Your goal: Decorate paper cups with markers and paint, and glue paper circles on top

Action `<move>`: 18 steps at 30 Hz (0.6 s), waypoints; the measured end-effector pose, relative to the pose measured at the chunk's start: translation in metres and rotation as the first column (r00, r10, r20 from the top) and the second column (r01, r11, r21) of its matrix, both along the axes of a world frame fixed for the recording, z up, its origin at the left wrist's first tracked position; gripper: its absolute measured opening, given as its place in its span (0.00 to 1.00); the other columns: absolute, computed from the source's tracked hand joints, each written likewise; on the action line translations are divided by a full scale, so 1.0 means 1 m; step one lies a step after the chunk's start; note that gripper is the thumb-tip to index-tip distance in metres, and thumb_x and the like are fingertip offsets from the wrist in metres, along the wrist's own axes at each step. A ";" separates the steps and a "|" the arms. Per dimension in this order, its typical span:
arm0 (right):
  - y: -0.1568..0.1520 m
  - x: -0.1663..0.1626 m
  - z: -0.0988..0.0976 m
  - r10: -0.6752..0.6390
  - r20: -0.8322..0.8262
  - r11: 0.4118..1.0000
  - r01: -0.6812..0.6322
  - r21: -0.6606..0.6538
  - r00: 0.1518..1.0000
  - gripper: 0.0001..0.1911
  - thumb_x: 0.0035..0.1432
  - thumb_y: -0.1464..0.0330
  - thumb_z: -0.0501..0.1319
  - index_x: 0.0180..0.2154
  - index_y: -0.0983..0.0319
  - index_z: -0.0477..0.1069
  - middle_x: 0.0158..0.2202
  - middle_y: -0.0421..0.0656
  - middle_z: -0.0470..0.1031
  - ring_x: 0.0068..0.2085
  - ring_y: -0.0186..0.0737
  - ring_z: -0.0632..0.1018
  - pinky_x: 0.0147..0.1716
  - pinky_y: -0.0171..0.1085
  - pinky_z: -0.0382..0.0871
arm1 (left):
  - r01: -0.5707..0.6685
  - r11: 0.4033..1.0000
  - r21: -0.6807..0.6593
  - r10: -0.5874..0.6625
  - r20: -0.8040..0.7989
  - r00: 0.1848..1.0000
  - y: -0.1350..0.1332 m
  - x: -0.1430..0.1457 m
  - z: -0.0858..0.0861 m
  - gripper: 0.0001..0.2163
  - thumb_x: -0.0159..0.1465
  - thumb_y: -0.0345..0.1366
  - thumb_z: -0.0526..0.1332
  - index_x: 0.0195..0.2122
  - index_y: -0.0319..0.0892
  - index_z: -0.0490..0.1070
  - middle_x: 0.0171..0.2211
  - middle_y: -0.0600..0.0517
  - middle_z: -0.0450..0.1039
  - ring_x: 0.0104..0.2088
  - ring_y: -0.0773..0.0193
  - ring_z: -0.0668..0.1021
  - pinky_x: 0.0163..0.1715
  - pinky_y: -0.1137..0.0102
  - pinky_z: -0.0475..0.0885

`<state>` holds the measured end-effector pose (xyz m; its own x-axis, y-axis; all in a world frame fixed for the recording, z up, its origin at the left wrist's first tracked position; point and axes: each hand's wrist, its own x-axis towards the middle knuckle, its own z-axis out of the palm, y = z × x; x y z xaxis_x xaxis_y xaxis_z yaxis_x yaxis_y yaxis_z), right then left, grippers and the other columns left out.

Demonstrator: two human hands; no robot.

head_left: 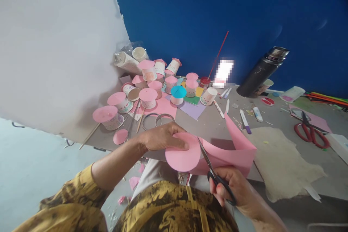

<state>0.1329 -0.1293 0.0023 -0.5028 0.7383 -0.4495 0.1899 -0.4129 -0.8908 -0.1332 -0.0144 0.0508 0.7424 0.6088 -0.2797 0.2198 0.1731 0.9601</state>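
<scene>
Between thumb and fingers, my left hand (165,137) grips a pink paper circle (182,157) over the table's front edge. My right hand (231,186) has its fingers through the black handles of a pair of scissors (208,160). The blades lie along the circle's right edge, where a curved pink paper offcut (225,159) hangs beside it; whether the two are still joined there I cannot tell. Behind my left hand are two metal rings (164,119). A smaller pink paper disc (120,137) rests to the left of my forearm.
Paper cups with pink paper tops (148,96) crowd the back left, one with a blue top (178,93). At the back right stands a black flask (261,72). Red-handled scissors (311,134), markers (245,121) and a pale cloth (280,159) lie to the right.
</scene>
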 end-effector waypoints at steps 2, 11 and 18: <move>0.001 0.001 0.001 0.005 0.003 1.000 -0.005 0.009 1.000 0.34 0.48 0.36 0.66 0.28 0.62 0.71 0.19 0.38 0.67 0.22 0.33 0.64 0.26 0.35 0.53 | 0.003 1.000 -0.025 -0.004 -0.007 1.000 0.001 0.000 -0.001 0.17 0.55 0.48 0.73 0.26 0.37 0.78 0.22 0.54 0.69 0.24 0.69 0.68 0.20 0.75 0.61; 0.000 0.002 -0.006 -0.002 0.003 0.998 0.001 0.055 1.000 0.33 0.50 0.36 0.65 0.28 0.61 0.71 0.18 0.38 0.67 0.22 0.33 0.63 0.26 0.36 0.52 | -0.021 0.998 -0.065 0.020 -0.009 1.000 -0.002 0.004 0.007 0.11 0.59 0.40 0.70 0.29 0.35 0.80 0.23 0.54 0.72 0.26 0.67 0.71 0.23 0.74 0.63; 0.000 0.001 -0.009 -0.006 -0.043 0.999 0.008 0.045 0.999 0.34 0.50 0.37 0.65 0.28 0.62 0.71 0.18 0.37 0.67 0.22 0.31 0.62 0.26 0.35 0.52 | 0.012 0.999 -0.042 -0.013 -0.009 1.000 0.001 0.004 0.006 0.12 0.59 0.41 0.71 0.29 0.35 0.80 0.23 0.53 0.71 0.26 0.67 0.70 0.23 0.75 0.63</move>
